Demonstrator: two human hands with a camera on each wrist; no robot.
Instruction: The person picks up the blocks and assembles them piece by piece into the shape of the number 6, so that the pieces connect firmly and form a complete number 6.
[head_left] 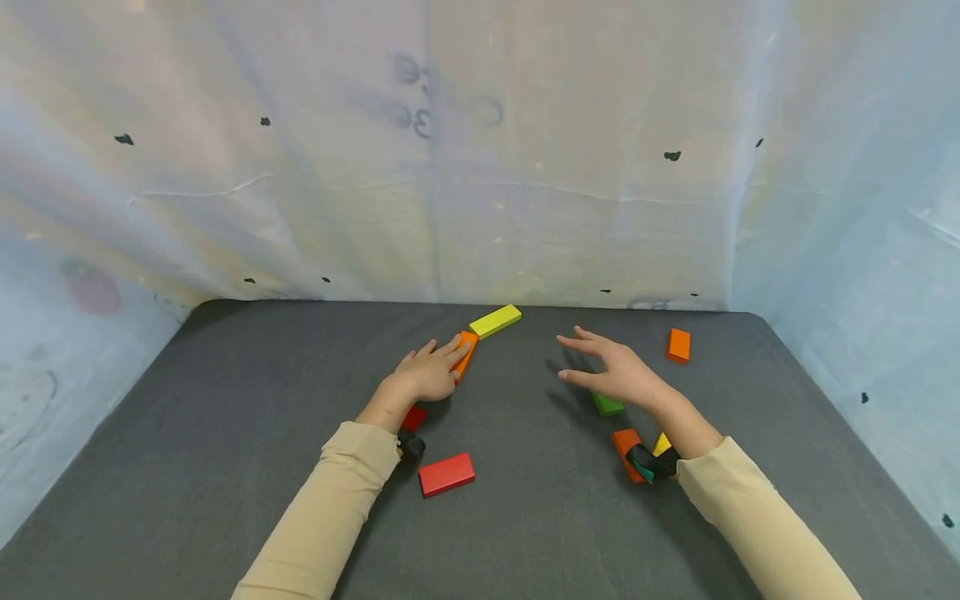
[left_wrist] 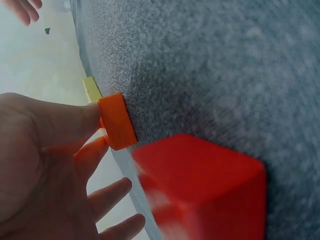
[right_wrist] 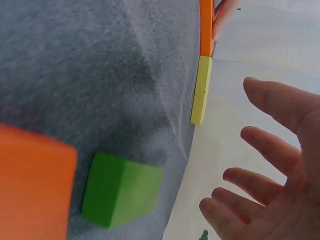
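My left hand (head_left: 427, 372) pinches an orange block (head_left: 467, 357) between thumb and index finger, the other fingers spread. In the left wrist view, the thumb lies along one side of that orange block (left_wrist: 118, 121). One end of it meets a yellow block (head_left: 496, 321), which lies flat at the back. A red block (head_left: 413, 418) sits under my left wrist, partly hidden. My right hand (head_left: 618, 372) hovers above the table, its fingers spread and holding nothing. Nearest to it is a green block (head_left: 607, 405), partly covered by the hand in the head view.
Another red block (head_left: 447, 475) lies toward the front middle. Beneath my right wrist are an orange-red block (head_left: 626, 442) and a yellow piece (head_left: 662, 444), both partly hidden. An orange block (head_left: 678, 345) stands at the back right. Pale sheeting (head_left: 585, 233) borders the grey table (head_left: 187, 467).
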